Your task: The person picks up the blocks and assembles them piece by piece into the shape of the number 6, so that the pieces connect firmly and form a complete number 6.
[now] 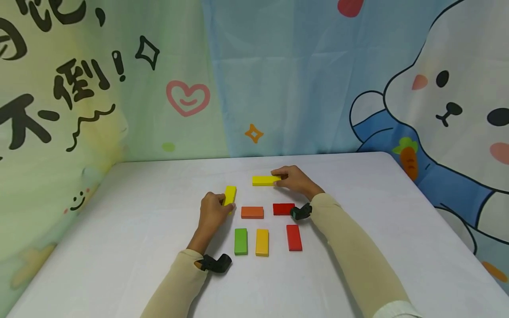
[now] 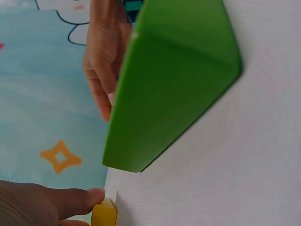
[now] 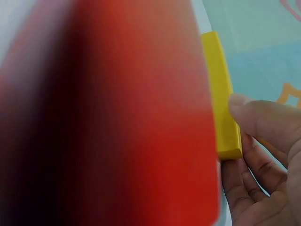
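My left hand (image 1: 212, 212) pinches a yellow block (image 1: 230, 194) that lies lengthwise at the left of the group. In the left wrist view, the thumb (image 2: 80, 200) meets the near end of that block (image 2: 104, 214). Farther back, my right hand (image 1: 296, 180) holds the right end of another yellow block (image 1: 263, 180), which lies crosswise. Seen from the right wrist, the thumb (image 3: 254, 113) presses its face while other fingers curl beneath its end. Between the hands and nearer me lie an orange block (image 1: 252, 213) and a red block (image 1: 283, 209).
Toward the front lie a green block (image 1: 241, 241), an amber block (image 1: 262, 242) and a second red block (image 1: 294, 238). A large blurred red block (image 3: 155, 117) fills much of the right wrist view. A printed curtain (image 1: 286, 88) hangs behind the white table (image 1: 159, 198).
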Tool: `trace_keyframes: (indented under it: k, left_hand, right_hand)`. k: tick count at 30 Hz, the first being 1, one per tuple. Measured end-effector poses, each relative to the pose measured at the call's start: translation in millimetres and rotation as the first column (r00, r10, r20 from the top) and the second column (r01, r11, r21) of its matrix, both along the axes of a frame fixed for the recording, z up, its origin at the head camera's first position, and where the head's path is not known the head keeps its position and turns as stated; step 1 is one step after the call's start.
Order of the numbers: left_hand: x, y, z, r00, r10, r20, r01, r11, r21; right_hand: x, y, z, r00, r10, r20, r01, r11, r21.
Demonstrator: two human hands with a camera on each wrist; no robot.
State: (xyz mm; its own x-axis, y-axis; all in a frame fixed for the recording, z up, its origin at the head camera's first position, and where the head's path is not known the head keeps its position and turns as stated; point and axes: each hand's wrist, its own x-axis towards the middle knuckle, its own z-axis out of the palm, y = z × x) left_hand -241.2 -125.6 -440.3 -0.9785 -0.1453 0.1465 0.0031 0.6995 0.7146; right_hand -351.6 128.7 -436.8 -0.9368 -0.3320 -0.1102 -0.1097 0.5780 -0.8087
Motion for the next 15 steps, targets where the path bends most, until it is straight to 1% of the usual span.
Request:
trace_keyframes:
  k: [5,9,12,15]
  left_hand:
    - [-0.4,-0.1,-0.8,1.0,-0.004,-0.01,0.004,1.0,-0.013]
    - [-1.0,0.7,-0.5,1.0,0.0,0.003,0.0,1.0,-0.002]
    - [-1.1,0.7,-0.4,1.0,0.004,0.015,-0.004,1.0,0.005]
    - [-0.7,-0.3,-0.3,1.0,0.002,0.017,-0.002,1.0,0.003]
  right_hand:
    - [-0.9,-2.0,-0.8,0.999,0.016,-0.03,-0.015,0.999,0.049]
    - [-1.6,-3.4,0.5,0.997,0.038,-0.064,-0.031,0.995,0.097]
    - [-2.5,-4.2,1.9,0.996,0.057,-0.073,-0.048,0.992,0.113]
    - [-3.8,-4.9,3.4,0.996,0.068,-0.064,-0.06,0.991,0.119]
